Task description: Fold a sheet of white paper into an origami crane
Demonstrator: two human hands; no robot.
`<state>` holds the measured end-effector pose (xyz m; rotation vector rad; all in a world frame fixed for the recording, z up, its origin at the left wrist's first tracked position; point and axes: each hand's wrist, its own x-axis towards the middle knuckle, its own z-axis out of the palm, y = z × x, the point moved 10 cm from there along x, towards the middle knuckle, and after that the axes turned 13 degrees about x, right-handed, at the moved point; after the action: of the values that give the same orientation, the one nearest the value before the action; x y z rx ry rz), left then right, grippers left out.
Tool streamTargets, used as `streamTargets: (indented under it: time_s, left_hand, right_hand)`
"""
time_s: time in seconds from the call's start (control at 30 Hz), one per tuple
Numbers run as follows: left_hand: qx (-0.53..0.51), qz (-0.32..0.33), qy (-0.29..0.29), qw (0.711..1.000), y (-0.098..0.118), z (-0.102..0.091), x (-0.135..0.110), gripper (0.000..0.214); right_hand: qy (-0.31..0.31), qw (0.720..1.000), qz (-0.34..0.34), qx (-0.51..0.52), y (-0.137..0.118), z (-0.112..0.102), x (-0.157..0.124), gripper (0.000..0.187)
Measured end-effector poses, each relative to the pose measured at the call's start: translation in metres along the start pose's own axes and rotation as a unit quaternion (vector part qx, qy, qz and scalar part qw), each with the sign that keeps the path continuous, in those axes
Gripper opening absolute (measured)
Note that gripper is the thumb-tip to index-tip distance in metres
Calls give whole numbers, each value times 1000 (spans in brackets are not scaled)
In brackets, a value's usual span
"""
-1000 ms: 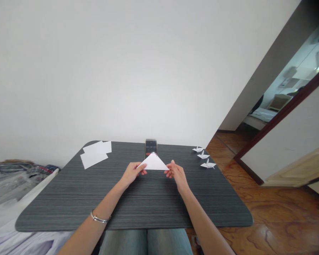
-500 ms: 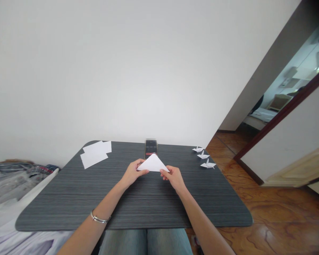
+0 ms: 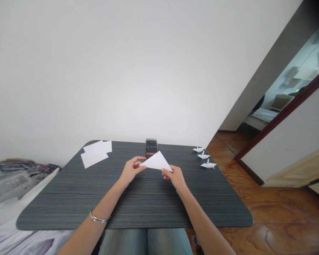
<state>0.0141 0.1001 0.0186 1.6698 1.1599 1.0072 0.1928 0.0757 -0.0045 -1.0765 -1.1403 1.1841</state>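
Note:
A white sheet folded into a triangle [image 3: 157, 161] is held just above the dark striped table [image 3: 138, 205]. My left hand [image 3: 130, 169] pinches its left corner between thumb and fingers. My right hand [image 3: 175, 176] pinches its right corner. The triangle's peak points away from me and tilts slightly to the right. A silver bracelet [image 3: 99, 218] circles my left wrist.
A phone [image 3: 150, 151] lies just beyond the triangle. Flat white sheets [image 3: 95, 153] rest at the table's far left. Three small folded paper cranes [image 3: 203, 156] line the far right edge. Clothes [image 3: 13, 180] are piled to the left; wooden floor and an open door lie to the right.
The folded triangle has lifted slightly off the table and tipped right. My right hand moved inward along its right corner, and my left hand's fingers shifted on the left corner.

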Motion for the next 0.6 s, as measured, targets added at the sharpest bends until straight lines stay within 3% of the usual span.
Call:
streamTargets:
  time_s: [0.4, 0.5, 0.6]
  left_hand:
    - [-10, -24, 76, 997, -8, -25, 0, 44]
    - [-10, -37, 58, 998, -10, -20, 1, 43]
    - [24, -40, -19, 999, -9, -1, 0, 38]
  right_hand:
    - [24, 1000, 1, 8, -4, -6, 0, 23]
    - [5, 1000, 1, 5, -3, 0, -1, 24]
    - [-25, 1000, 6, -1, 0, 8, -2, 23]
